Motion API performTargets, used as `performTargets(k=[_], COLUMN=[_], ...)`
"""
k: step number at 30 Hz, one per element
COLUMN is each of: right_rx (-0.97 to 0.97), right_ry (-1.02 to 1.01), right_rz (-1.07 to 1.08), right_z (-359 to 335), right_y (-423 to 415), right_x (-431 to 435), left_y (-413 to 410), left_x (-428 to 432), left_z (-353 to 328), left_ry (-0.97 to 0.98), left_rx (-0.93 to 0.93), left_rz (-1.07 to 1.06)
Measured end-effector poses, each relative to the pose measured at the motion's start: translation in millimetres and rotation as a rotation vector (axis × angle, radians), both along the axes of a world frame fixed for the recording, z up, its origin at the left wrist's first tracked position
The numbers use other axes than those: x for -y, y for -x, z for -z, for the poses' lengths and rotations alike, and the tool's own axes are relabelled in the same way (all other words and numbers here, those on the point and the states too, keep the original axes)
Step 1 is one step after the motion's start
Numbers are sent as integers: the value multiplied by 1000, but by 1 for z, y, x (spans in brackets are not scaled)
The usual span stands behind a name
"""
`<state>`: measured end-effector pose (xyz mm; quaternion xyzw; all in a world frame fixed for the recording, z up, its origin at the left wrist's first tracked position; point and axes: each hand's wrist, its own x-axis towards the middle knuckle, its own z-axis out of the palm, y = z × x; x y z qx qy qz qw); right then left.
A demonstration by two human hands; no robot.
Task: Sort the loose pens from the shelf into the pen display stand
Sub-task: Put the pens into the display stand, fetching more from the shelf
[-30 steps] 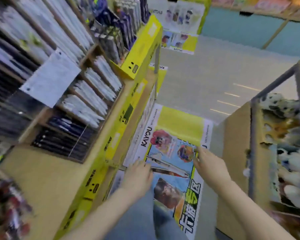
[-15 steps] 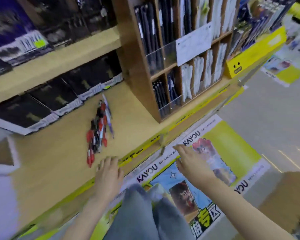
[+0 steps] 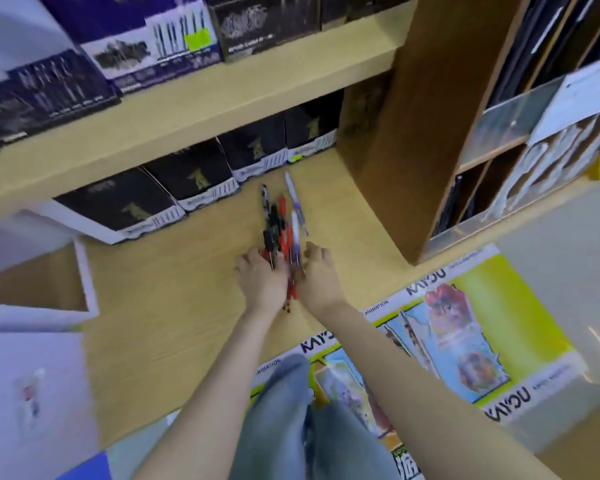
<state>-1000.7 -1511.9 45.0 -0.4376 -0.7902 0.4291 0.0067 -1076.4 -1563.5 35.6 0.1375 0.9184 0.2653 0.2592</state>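
On the lower shelf, about midway between its back and its front edge, the pens lie in a loose heap, mostly red and black with a pale one or two, all pointing roughly front to back. The left hand and the right hand sit close together at the near end of the heap, one on each side, fingers bent against it. Blur hides whether either grip has closed.

These look like light, stiff plastic barrels, smooth and round, so I expect they roll and slip past one another easily. A bundle pinched at one end would likely fan out and shed pens. Gathering them around the middle, or taking a few at a time, seems safer.

The pen display stand rises at the right end of the shelf, its plain wooden side facing the heap and its slots opening toward the aisle. The hands must carry the pens around that front corner. Black boxes line the back edge, just behind the pen tips, and the upper shelf overhangs them. A white box stands well apart at the left end.
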Motion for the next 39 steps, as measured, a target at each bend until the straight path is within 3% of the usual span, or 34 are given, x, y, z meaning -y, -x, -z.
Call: performTargets(k=[5,15,19,23,26,29,39], right_rx=[-135,-65,148,120,251,376,33], right_ry=[230,423,-3,-422,-531,-480,21], right_rz=[216,118,-22,-84,-110,-106,123], right_z=[8,2,-12,-14,1,16,13], right_y=[18,5,-11,3,19,26,26], right_x=[3,-18,-35,-75,-102,-105,-51], left_y=[10,31,35,40,49,57,36], left_x=[-11,-8,3,8,3,-12,-41], left_z=[7,4,1,-9,-11,-7,-13], left_ry=[-162,-242,-269,-237,-194,-162,-106], left_rx=[192,538,492,339,273,252,385], left_rz=[-103,-60,-94,-66,-90,-78,155])
